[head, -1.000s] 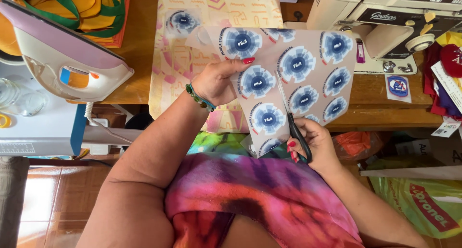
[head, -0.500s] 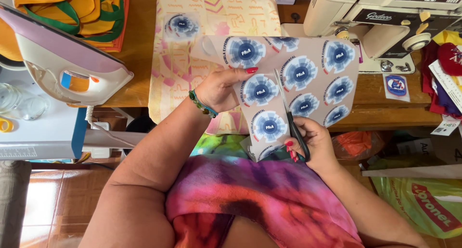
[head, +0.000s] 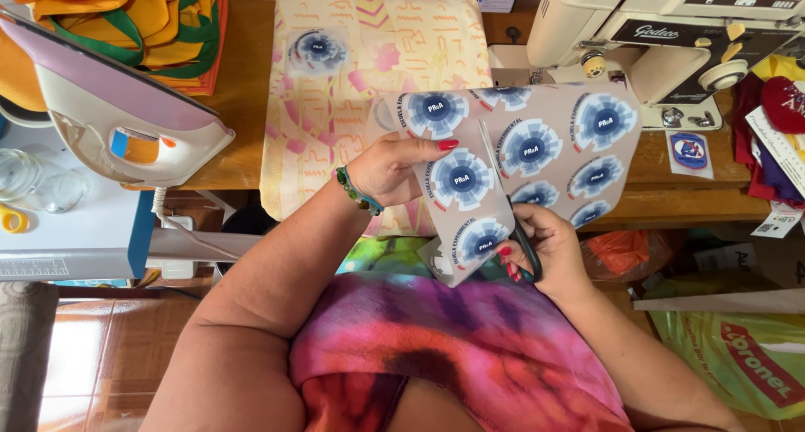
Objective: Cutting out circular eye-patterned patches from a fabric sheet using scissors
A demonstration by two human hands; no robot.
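Observation:
My left hand [head: 394,169] pinches the left edge of a pale sheet [head: 553,151] printed with round blue emblems, held up over the table edge. A green bead bracelet sits on that wrist. My right hand [head: 541,248] grips black-handled scissors [head: 518,231] whose blades run up into the sheet between two columns of emblems. A narrow strip of the sheet, with three emblems on it, hangs left of the blades under my left thumb.
A patterned yellow and pink cloth [head: 352,80] with one cut-out emblem [head: 317,50] lies on the wooden table [head: 243,105]. A cream sewing machine [head: 654,30] stands at right, a clothes iron [head: 109,105] at left, folded orange and green fabric [head: 142,21] behind it.
The scissor blades have travelled farther up the sheet. My left hand has shifted right and turned the sheet, so the left strip has separated more.

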